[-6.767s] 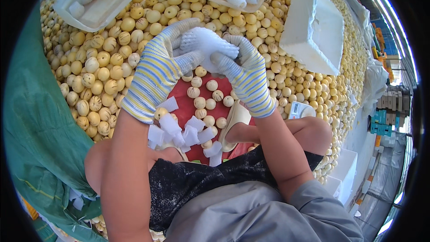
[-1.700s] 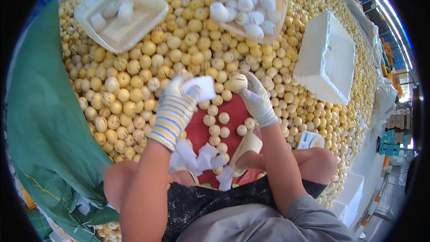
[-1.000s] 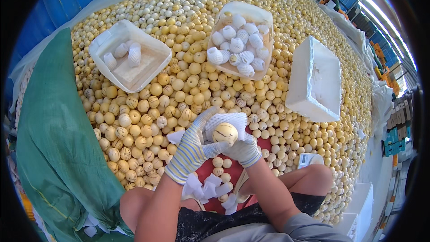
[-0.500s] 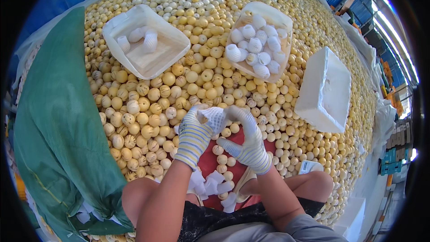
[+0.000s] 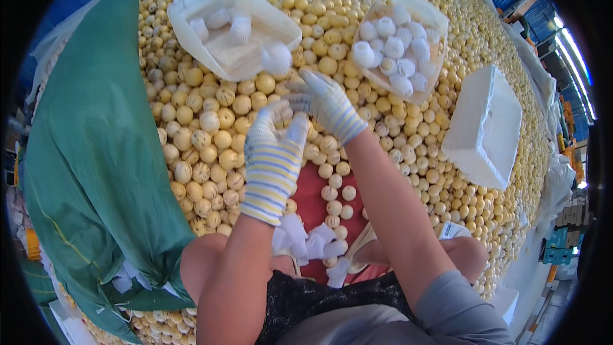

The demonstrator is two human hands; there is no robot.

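Note:
A blurred fruit in a white foam net [image 5: 276, 59] is at the near right corner of the left white plastic crate [image 5: 214, 64], apart from my fingers. My right hand [image 5: 329, 105], in a striped knit glove, reaches toward it with fingers stretched out and holding nothing. My left hand [image 5: 274, 160], gloved alike, is just below and left, its thumb and fingers apart with nothing seen between them. A few netted fruits [image 5: 239, 29] lie in the left crate. Many more netted fruits [image 5: 394, 48] fill the right crate [image 5: 440, 25].
Round pale-yellow fruits [image 5: 211, 121], some dark-streaked, form a large heap all around. Green cloth [image 5: 96, 153] covers the left side. A white foam box [image 5: 482, 131] lies tipped at the right. Empty foam nets [image 5: 306, 243] lie on red cloth [image 5: 313, 201] between my legs.
The netted fruit has left my hands and moved up to the left crate. My right hand has moved forward and left, its fingers now stretched out. The left hand has opened.

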